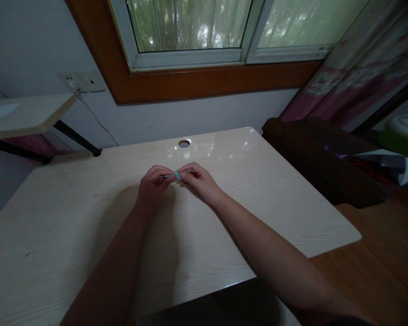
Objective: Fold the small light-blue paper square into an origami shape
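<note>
So, teal piece: small, thin [177,175], pinched between both hands over the far half of the table; mostly covered by fingers, so full shape unclear. Can't tell if it touches the tabletop.
Left hand: grasping the piece's left end [153,184], thumb against curled fingers.
Right hand: grasping the other end in a fingertip pinch [197,180], just beside the left.
Handling: looks very light, probably thin and bendable like paper or soft plastic; likely creases or tears before it resists. Slipperiness: can't judge.
Hold: I'd take it by the ends, fingertip and thumb, light pressure; palm grip looks too coarse for it.
Table: pale wood-grain top [207,244], flat, a bit glossy near the round hole [184,143] by the far edge. Arm shadows on the left.
Shelf: pale board on black legs [37,111], standing at the table's far left.
Wall: white [190,115], sockets at left [71,82] with a cord hanging down [95,118].
Window: straight ahead [190,27], orange-brown wood surround [211,81], greenery behind.
Right side: pink-and-white curtain [326,86], dark furniture [313,163], wood floor [370,267].
</note>
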Tool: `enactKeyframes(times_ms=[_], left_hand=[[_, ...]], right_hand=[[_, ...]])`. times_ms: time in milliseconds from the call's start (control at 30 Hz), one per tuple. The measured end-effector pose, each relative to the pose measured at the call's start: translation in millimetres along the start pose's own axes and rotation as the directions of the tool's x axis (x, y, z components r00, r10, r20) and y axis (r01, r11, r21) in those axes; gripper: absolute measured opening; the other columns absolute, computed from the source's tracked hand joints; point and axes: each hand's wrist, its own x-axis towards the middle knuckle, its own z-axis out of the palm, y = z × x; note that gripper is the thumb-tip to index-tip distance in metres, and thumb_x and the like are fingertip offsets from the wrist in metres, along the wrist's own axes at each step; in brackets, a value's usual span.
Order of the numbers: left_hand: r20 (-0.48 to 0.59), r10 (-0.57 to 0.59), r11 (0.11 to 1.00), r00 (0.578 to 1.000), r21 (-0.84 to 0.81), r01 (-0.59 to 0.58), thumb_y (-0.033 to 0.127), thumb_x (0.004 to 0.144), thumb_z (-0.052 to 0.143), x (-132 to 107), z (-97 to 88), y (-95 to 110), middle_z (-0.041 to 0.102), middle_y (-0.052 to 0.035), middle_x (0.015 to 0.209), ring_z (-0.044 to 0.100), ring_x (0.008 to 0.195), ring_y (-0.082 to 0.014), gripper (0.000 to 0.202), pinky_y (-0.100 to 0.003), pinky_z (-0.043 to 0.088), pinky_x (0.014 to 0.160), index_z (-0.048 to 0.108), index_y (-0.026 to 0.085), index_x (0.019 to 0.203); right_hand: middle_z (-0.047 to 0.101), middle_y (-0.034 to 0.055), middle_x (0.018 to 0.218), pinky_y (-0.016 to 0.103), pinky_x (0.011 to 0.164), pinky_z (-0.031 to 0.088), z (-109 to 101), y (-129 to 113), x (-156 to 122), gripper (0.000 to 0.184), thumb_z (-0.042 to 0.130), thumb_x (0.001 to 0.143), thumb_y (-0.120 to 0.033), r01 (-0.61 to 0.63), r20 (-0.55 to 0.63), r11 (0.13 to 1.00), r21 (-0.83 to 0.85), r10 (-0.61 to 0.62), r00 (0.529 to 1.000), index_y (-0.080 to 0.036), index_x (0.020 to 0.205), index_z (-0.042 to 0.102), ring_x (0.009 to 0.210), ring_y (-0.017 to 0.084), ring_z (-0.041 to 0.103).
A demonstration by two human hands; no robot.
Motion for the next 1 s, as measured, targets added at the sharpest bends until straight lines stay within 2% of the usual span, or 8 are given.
enactKeyframes(times_ms=[100, 233, 367, 667, 1000], left_hand=[[0.002, 0.004, 1.000, 1.000, -0.003, -0.004, 0.036, 0.083, 0.069, 0, 0.3, 1, 0.066, -0.0059, 0.090, 0.063, 0.085, -0.0183, 0.015, -0.031, 0.052, 0.077, 0.071, 0.022, 0.086], [0.035, -0.020, 0.998, 0.999, -0.055, 0.022, 0.034, 0.084, 0.068, -2, 1.4, 3, 0.064, -0.0051, 0.087, 0.064, 0.078, -0.0167, 0.014, -0.030, 0.053, 0.073, 0.070, 0.021, 0.087], [0.059, -0.058, 0.991, 0.997, -0.118, 0.065, 0.033, 0.085, 0.066, -3, 1.8, 4, 0.063, -0.0044, 0.087, 0.064, 0.073, -0.0150, 0.014, -0.029, 0.053, 0.069, 0.069, 0.020, 0.088], [0.099, -0.078, 0.988, 0.992, -0.127, 0.090, 0.036, 0.087, 0.063, -3, 3.3, 6, 0.063, -0.0035, 0.080, 0.062, 0.070, -0.0144, 0.018, -0.028, 0.052, 0.068, 0.068, 0.019, 0.084], [0.105, -0.118, 0.981, 0.987, -0.139, 0.132, 0.038, 0.087, 0.062, -3, 2.3, 12, 0.063, -0.0037, 0.078, 0.062, 0.071, -0.0151, 0.021, -0.028, 0.051, 0.068, 0.068, 0.019, 0.081]], right_hand=[[0.062, 0.0060, 0.106, 0.029, 0.075, 0.051, -1, -5, -1, 0.015, 0.071, 0.080, -0.034, 0.185, -0.012, 0.962, -0.201, -0.191, 0.982, -0.023, 0.089, 0.071, 0.093, 0.016, 0.061], [0.065, 0.0051, 0.097, 0.033, 0.082, 0.049, -3, -10, -3, 0.010, 0.068, 0.085, -0.031, 0.314, 0.066, 0.886, -0.341, -0.311, 0.948, -0.026, 0.091, 0.073, 0.093, 0.017, 0.061], [0.067, 0.0047, 0.091, 0.032, 0.079, 0.048, -5, -15, -5, 0.012, 0.062, 0.089, -0.031, 0.334, 0.106, 0.834, -0.439, -0.321, 0.941, -0.025, 0.092, 0.073, 0.087, 0.017, 0.061], [0.065, 0.0054, 0.088, 0.029, 0.071, 0.045, -7, -22, -9, 0.018, 0.055, 0.093, -0.032, 0.384, 0.217, 0.713, -0.586, -0.318, 0.923, -0.024, 0.095, 0.070, 0.079, 0.016, 0.057], [0.063, 0.0043, 0.085, 0.028, 0.067, 0.042, -6, -21, -9, 0.015, 0.056, 0.092, -0.031, 0.359, 0.188, 0.748, -0.558, -0.307, 0.933, -0.023, 0.091, 0.069, 0.074, 0.015, 0.055]])
